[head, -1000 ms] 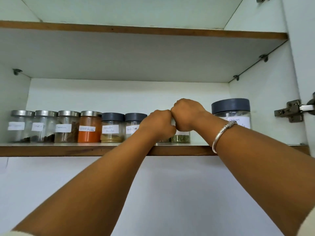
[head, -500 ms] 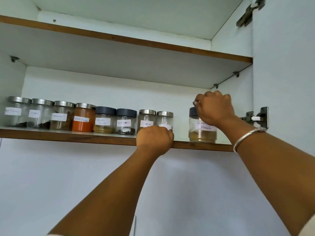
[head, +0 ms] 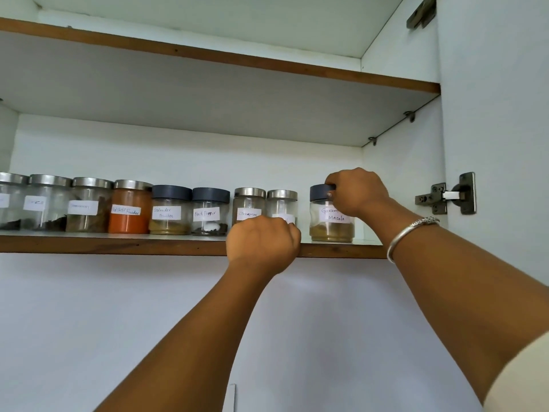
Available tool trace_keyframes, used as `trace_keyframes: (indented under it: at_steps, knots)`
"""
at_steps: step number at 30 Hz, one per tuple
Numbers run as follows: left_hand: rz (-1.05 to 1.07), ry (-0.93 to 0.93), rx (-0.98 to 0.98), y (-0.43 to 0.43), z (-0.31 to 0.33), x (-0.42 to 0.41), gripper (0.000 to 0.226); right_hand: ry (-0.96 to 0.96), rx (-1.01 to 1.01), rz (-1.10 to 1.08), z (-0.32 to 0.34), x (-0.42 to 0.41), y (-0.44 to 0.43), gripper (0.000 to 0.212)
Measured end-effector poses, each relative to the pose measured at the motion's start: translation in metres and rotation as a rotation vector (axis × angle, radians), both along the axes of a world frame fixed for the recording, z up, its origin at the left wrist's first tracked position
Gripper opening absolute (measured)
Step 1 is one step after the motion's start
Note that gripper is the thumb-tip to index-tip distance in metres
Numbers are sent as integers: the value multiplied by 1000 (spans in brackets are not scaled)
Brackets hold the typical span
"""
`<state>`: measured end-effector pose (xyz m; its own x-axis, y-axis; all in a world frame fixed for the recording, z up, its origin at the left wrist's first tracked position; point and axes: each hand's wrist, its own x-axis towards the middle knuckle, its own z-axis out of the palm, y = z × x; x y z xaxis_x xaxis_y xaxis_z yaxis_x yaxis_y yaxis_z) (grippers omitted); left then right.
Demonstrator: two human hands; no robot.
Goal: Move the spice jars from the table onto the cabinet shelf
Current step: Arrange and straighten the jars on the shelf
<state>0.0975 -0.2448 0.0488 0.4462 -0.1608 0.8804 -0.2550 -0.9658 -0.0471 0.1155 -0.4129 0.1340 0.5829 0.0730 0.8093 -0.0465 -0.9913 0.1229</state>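
Several labelled glass spice jars stand in a row on the wooden-edged cabinet shelf [head: 118, 244]. At the right end stands the garam masala jar [head: 329, 226] with a dark lid; my right hand [head: 356, 193] grips its lid from the right side. My left hand [head: 263, 243] is curled at the shelf edge, in front of the bottoms of the cinnamon jar [head: 249, 203] and a small steel-lidded jar [head: 281, 203]. Whether my left hand grips either jar is hidden by its back. Further left stand the black pepper jar [head: 210, 212] and the orange powder jar [head: 130, 208].
An upper shelf [head: 237, 62] spans above the row. The cabinet's right wall [head: 401, 179] lies just beyond the garam masala jar, with the open door and its hinge [head: 445, 197] further right. A gap separates the small steel-lidded jar from the garam masala jar.
My right hand left the small jars and took the garam masala jar's lid. My left hand dropped from the jars to the shelf edge. The view shifted left.
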Motion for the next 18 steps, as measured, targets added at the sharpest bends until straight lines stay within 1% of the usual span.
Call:
trace_keyframes:
  at_steps: [4, 7, 10, 15, 18]
  knots:
    - [-3, -41, -14, 0, -1, 0, 45, 57, -45, -81, 8, 31, 1, 29]
    - [-10, -59, -20, -1, -1, 1, 45, 154, -141, -121, 14, 50, -1, 31]
    - [-16, -57, -31, -1, 0, 3, 45, 238, -199, -144, 22, 70, -2, 26]
    - [-16, -30, -30, 0, 4, 5, 45, 286, -237, -189, 30, 95, 3, 19]
    - [-28, -52, -28, 0, 3, 5, 46, 310, -246, -194, 31, 104, 2, 22]
